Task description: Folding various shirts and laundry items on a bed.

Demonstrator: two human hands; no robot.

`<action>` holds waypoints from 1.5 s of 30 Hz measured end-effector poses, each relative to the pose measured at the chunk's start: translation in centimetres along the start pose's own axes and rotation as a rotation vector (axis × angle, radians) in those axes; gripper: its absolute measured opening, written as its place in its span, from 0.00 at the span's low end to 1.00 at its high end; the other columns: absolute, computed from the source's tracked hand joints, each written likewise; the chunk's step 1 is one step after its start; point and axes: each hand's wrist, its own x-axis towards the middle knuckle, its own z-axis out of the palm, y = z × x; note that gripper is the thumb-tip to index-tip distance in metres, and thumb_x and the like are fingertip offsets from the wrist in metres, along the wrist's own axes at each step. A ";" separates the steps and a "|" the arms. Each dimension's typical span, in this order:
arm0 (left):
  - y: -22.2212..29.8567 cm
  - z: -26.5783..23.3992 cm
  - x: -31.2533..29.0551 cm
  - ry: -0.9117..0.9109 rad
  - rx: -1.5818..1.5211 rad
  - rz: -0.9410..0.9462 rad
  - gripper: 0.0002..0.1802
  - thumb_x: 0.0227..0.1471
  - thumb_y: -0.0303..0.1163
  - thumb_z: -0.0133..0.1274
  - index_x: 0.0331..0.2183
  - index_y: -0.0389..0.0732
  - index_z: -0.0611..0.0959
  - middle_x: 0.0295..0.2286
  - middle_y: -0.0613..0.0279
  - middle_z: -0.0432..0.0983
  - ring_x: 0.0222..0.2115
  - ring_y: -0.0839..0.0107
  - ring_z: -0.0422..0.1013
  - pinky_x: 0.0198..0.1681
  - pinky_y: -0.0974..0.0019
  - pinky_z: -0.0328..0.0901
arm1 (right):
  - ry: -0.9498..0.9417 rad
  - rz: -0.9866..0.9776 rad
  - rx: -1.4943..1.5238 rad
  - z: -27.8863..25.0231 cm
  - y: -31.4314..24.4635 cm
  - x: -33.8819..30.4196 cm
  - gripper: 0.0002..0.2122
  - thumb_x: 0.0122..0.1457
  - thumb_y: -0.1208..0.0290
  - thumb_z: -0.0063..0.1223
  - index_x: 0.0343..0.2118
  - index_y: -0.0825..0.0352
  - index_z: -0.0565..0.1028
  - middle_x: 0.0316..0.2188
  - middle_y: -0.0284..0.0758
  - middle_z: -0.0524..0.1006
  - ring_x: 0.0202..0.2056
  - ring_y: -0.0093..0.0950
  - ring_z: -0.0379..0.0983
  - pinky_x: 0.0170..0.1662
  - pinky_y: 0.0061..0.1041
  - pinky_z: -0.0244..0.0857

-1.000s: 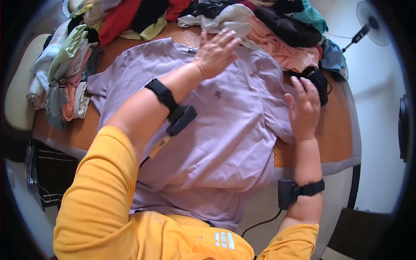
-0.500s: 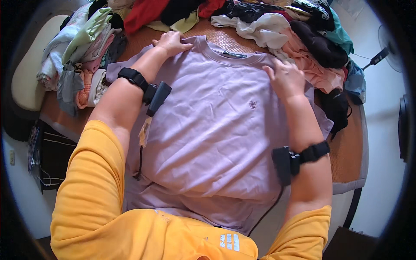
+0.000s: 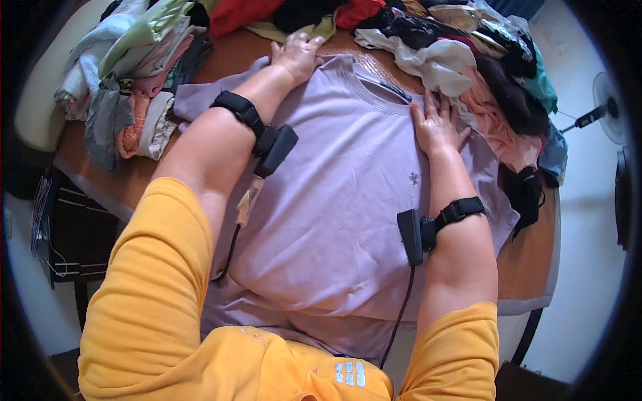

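A lavender T-shirt lies spread front side up, its collar toward the far side and its lower part bunched near my body. A small dark emblem sits on its chest. At the shirt's left shoulder rests my left hand, palm down, its fingers extended past the seam. My right hand presses flat on the right shoulder beside the collar, fingers spread. Neither hand grips the cloth. Part of the left sleeve is hidden behind my left forearm.
The shirt lies on a brown woven mat. Folded clothes are stacked at the far left, and a loose heap of garments fills the far right. Black devices with cables are strapped to both forearms. A fan stands at right.
My right hand has flattened, fingers now spread on the shoulder. My left hand's fingers have straightened over the seam. The view has shifted slightly, and the shirt's chest looks smoother.
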 end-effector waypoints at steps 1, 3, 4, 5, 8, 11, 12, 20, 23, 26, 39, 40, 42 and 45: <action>-1.1 0.5 0.2 0.025 -0.082 -0.052 0.20 0.50 0.40 0.47 0.47 0.55 0.70 0.46 0.58 0.65 0.51 0.58 0.59 0.51 0.46 0.53 | 0.052 -0.007 -0.048 0.1 -0.2 -0.1 0.27 0.56 0.42 0.25 0.60 0.40 0.45 0.62 0.29 0.43 0.63 0.31 0.36 0.58 0.56 0.29; -4.6 -0.3 1.2 0.026 -0.157 -0.094 0.20 0.51 0.41 0.45 0.47 0.52 0.71 0.46 0.55 0.65 0.49 0.56 0.61 0.49 0.49 0.57 | 0.193 -0.084 -0.167 0.1 -0.9 -0.4 0.26 0.58 0.44 0.27 0.60 0.40 0.46 0.62 0.29 0.44 0.63 0.30 0.35 0.58 0.54 0.30; -7.0 -1.2 1.4 0.002 -0.146 -0.086 0.20 0.51 0.41 0.44 0.47 0.49 0.72 0.46 0.53 0.65 0.48 0.54 0.62 0.48 0.51 0.59 | 0.220 -0.175 -0.132 -0.1 -1.6 -0.9 0.26 0.57 0.44 0.28 0.59 0.40 0.46 0.62 0.29 0.44 0.63 0.30 0.35 0.58 0.54 0.30; -9.5 -2.2 1.0 -0.001 -0.115 -0.008 0.18 0.51 0.38 0.44 0.43 0.44 0.74 0.42 0.49 0.69 0.43 0.53 0.66 0.46 0.55 0.62 | 0.248 -0.269 -0.096 -0.2 -2.4 -1.7 0.26 0.57 0.45 0.29 0.59 0.40 0.47 0.62 0.29 0.44 0.63 0.30 0.35 0.58 0.54 0.30; -13.0 -6.4 -0.9 -0.153 -0.087 0.078 0.17 0.49 0.31 0.43 0.43 0.38 0.74 0.40 0.45 0.71 0.42 0.54 0.68 0.46 0.58 0.62 | 0.157 -0.423 0.146 -1.7 -5.3 -5.0 0.27 0.57 0.45 0.32 0.59 0.43 0.50 0.62 0.32 0.45 0.63 0.31 0.35 0.58 0.53 0.32; -14.7 -9.3 -3.7 -0.542 -0.009 0.063 0.19 0.47 0.29 0.45 0.43 0.36 0.73 0.41 0.46 0.71 0.43 0.54 0.67 0.46 0.59 0.62 | 0.022 -0.563 0.302 -3.2 -10.5 -7.8 0.28 0.56 0.44 0.33 0.59 0.47 0.51 0.62 0.34 0.45 0.63 0.32 0.35 0.58 0.52 0.33; -16.7 -10.0 -4.9 -0.586 0.094 0.047 0.22 0.45 0.34 0.50 0.44 0.36 0.73 0.41 0.47 0.71 0.43 0.54 0.68 0.46 0.60 0.62 | -0.018 -0.614 0.400 -4.1 -13.2 -8.9 0.29 0.56 0.44 0.34 0.59 0.48 0.51 0.62 0.34 0.45 0.63 0.33 0.35 0.58 0.52 0.33; -13.1 -13.9 -6.3 -0.604 0.244 -0.087 0.19 0.42 0.43 0.53 0.33 0.40 0.80 0.34 0.49 0.75 0.38 0.55 0.70 0.43 0.60 0.64 | 0.008 -0.595 0.290 -1.9 -18.5 -10.3 0.29 0.55 0.42 0.31 0.59 0.46 0.52 0.61 0.33 0.46 0.63 0.35 0.35 0.59 0.53 0.29; -15.0 -16.3 -5.8 -0.474 -0.105 0.000 0.18 0.43 0.42 0.49 0.31 0.38 0.80 0.27 0.51 0.76 0.31 0.61 0.73 0.36 0.61 0.65 | -0.030 -0.605 0.286 -2.2 -19.2 -10.9 0.29 0.55 0.41 0.29 0.59 0.45 0.52 0.62 0.34 0.45 0.63 0.36 0.35 0.59 0.53 0.27; -15.2 -18.4 -4.6 -0.442 -0.245 0.092 0.23 0.47 0.49 0.49 0.32 0.36 0.79 0.24 0.58 0.75 0.26 0.69 0.70 0.32 0.65 0.63 | -0.030 -0.602 0.341 -3.2 -19.7 -10.8 0.27 0.55 0.44 0.33 0.58 0.45 0.53 0.61 0.35 0.48 0.62 0.35 0.38 0.59 0.52 0.28; -0.9 -13.5 -8.1 -0.425 -0.941 0.009 0.27 0.49 0.50 0.49 0.43 0.39 0.72 0.35 0.53 0.71 0.33 0.64 0.72 0.36 0.62 0.66 | -0.896 0.256 2.145 -1.2 -11.2 -6.4 0.28 0.53 0.56 0.47 0.55 0.63 0.56 0.49 0.42 0.62 0.48 0.37 0.63 0.48 0.42 0.62; -2.4 -13.4 -9.0 -0.327 -0.680 0.161 0.29 0.46 0.50 0.52 0.44 0.39 0.71 0.34 0.53 0.71 0.34 0.65 0.71 0.37 0.63 0.65 | -0.862 0.245 2.062 -1.2 -10.9 -6.5 0.31 0.51 0.61 0.53 0.56 0.63 0.54 0.51 0.43 0.60 0.49 0.37 0.62 0.47 0.43 0.61; -5.5 -12.9 -12.1 -0.230 -0.391 0.307 0.30 0.41 0.48 0.57 0.44 0.39 0.72 0.32 0.55 0.71 0.36 0.67 0.69 0.37 0.66 0.64 | -0.784 0.079 1.891 -2.5 -10.6 -7.0 0.34 0.44 0.77 0.59 0.55 0.65 0.56 0.41 0.42 0.68 0.40 0.33 0.68 0.42 0.35 0.65; -7.3 -13.2 -16.9 -0.393 -0.520 0.135 0.29 0.36 0.41 0.61 0.41 0.39 0.73 0.27 0.54 0.72 0.30 0.62 0.71 0.35 0.64 0.65 | -0.618 -0.060 1.683 -2.6 -11.9 -7.4 0.31 0.42 0.84 0.56 0.53 0.67 0.60 0.33 0.41 0.72 0.31 0.28 0.71 0.34 0.23 0.67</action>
